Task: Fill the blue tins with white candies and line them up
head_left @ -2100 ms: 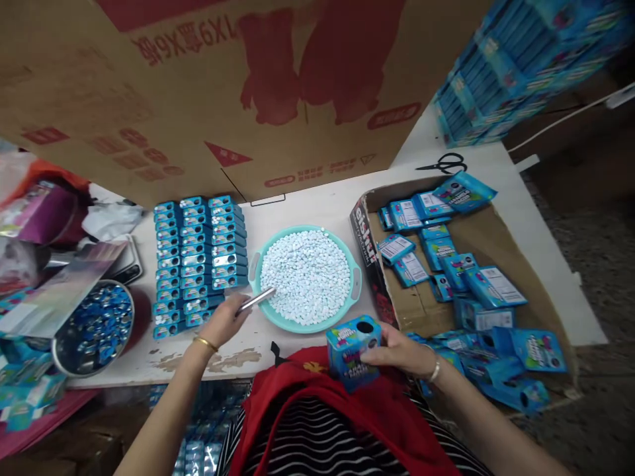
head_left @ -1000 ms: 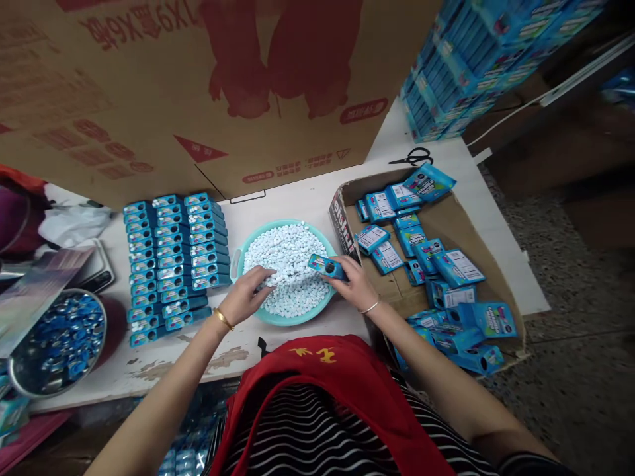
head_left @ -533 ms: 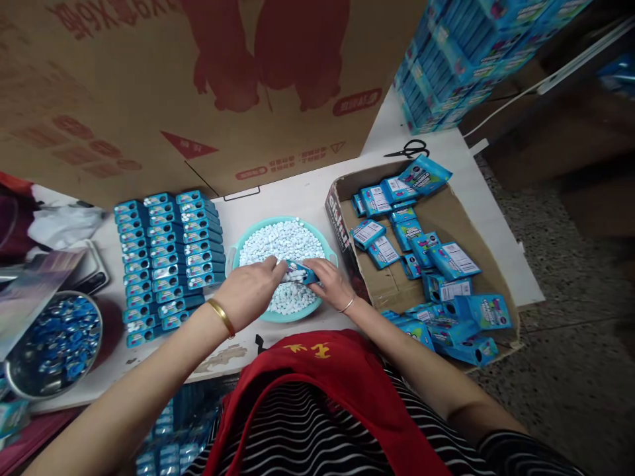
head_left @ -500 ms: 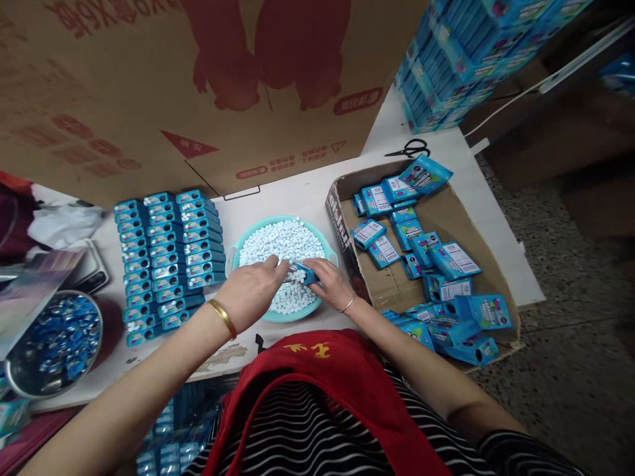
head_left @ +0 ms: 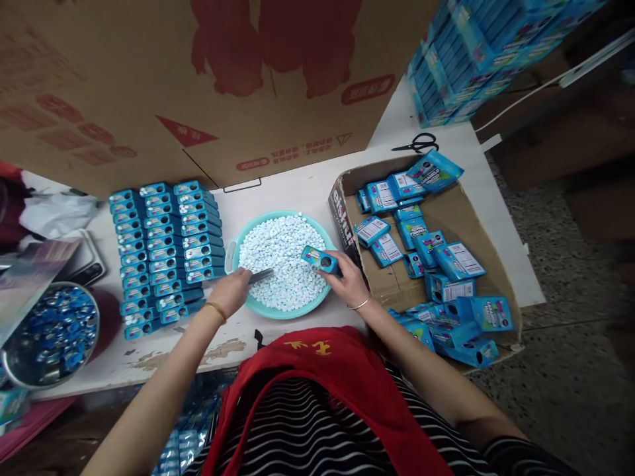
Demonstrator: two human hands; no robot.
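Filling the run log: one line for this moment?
left hand: holds metal scoop | right hand: holds blue box | both over tablet basin

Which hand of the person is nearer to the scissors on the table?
Right. The right hand holds a small blue box over the teal tray, below the scissors; the left hand is farther, at the tray's left side.
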